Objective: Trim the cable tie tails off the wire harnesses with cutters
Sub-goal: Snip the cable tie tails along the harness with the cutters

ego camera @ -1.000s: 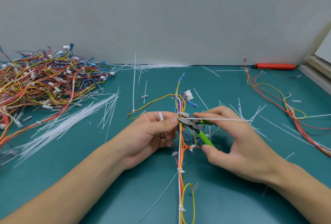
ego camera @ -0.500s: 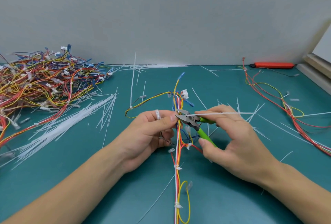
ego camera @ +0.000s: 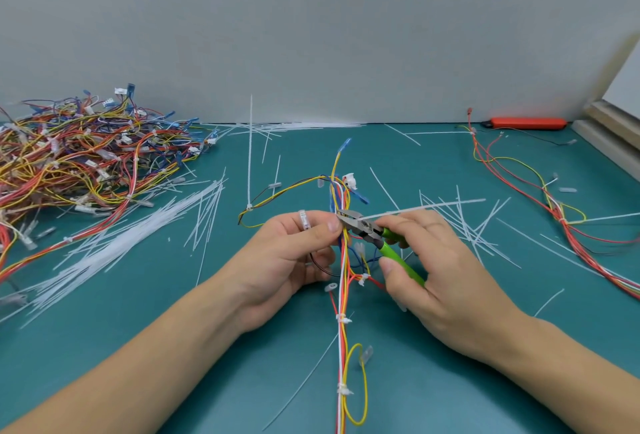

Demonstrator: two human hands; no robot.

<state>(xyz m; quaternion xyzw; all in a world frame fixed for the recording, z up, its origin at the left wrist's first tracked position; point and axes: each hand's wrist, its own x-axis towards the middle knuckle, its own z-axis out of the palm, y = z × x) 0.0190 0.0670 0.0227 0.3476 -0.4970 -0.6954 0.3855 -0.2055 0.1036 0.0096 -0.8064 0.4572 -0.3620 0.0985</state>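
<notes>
A wire harness (ego camera: 343,298) of red, yellow, white and blue wires runs from the table's front edge up the middle of the green mat. My left hand (ego camera: 291,260) pinches it between thumb and fingers at about mid-length. My right hand (ego camera: 436,277) grips green-handled cutters (ego camera: 375,237), whose steel jaws sit against the harness beside my left thumb. A long white cable tie tail (ego camera: 426,207) sticks out to the right from the jaws, over my right fingers. Another tie tail (ego camera: 250,153) stands upright on a side branch to the left.
A big heap of harnesses (ego camera: 76,156) fills the far left. Loose white tie tails (ego camera: 131,236) lie beside it and more are scattered right of my hands. Another harness (ego camera: 554,205) lies at the right. An orange tool (ego camera: 526,122) rests by the back wall.
Both hands with the harness and cutters have shifted slightly up and away from me. The tie tail has tilted a little upward at its far end. The cutters stay at the tie.
</notes>
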